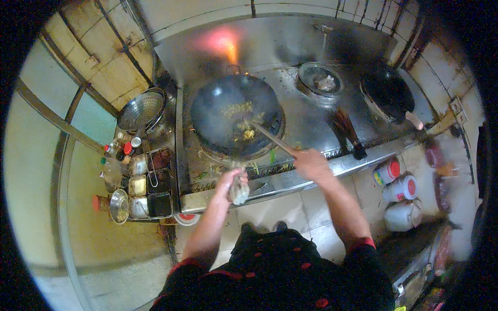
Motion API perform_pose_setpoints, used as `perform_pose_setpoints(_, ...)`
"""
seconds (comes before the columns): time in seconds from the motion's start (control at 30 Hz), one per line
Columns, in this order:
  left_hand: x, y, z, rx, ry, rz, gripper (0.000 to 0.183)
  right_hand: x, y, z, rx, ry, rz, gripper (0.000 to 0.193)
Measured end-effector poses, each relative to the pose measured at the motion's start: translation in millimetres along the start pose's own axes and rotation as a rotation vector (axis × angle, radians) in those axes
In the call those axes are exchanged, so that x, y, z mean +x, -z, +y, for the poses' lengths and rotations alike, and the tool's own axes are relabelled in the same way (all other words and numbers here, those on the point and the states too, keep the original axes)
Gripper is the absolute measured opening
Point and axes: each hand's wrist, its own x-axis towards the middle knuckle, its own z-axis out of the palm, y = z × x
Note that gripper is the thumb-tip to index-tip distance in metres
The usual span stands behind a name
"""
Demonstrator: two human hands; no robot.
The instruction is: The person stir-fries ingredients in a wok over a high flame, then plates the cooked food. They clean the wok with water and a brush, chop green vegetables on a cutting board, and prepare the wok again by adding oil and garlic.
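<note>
A large black wok (pixel 218 111) sits on a steel stove, with yellowish food (pixel 249 133) inside and a flame (pixel 228 46) rising behind it. My left hand (pixel 231 181) grips a grey cloth (pixel 239 193) at the wok's near rim, where its handle lies hidden. My right hand (pixel 311 163) holds the long handle of a ladle (pixel 270 136), whose end rests in the food.
A second black wok (pixel 386 90) stands at the right, a steel pot (pixel 320 79) between them. Brushes (pixel 346 129) lie on the stove. Seasoning containers (pixel 148 184), bottles and a metal colander (pixel 142 109) fill the left. White buckets (pixel 400 189) stand on the floor at right.
</note>
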Motion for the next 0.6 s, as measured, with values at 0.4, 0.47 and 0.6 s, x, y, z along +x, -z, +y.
perform_pose_setpoints(0.4, 11.8, 26.8, 24.7, -0.070, 0.175, -0.100, 0.015, -13.8, 37.4, -24.5, 0.075, 0.070, -0.038, 0.048)
perform_pose_setpoints(0.47, 17.0, 38.4, 1.9, 0.143, 0.077, 0.091, 0.013, 14.3, -1.8, -45.8, 0.141, -0.119, 0.052, 0.051)
perform_pose_setpoints(0.6, -33.1, 72.1, -19.9, 0.162, 0.101, 0.002, 0.013, -28.1, 1.3, -25.1, 0.284, -0.224, -0.015, 0.056)
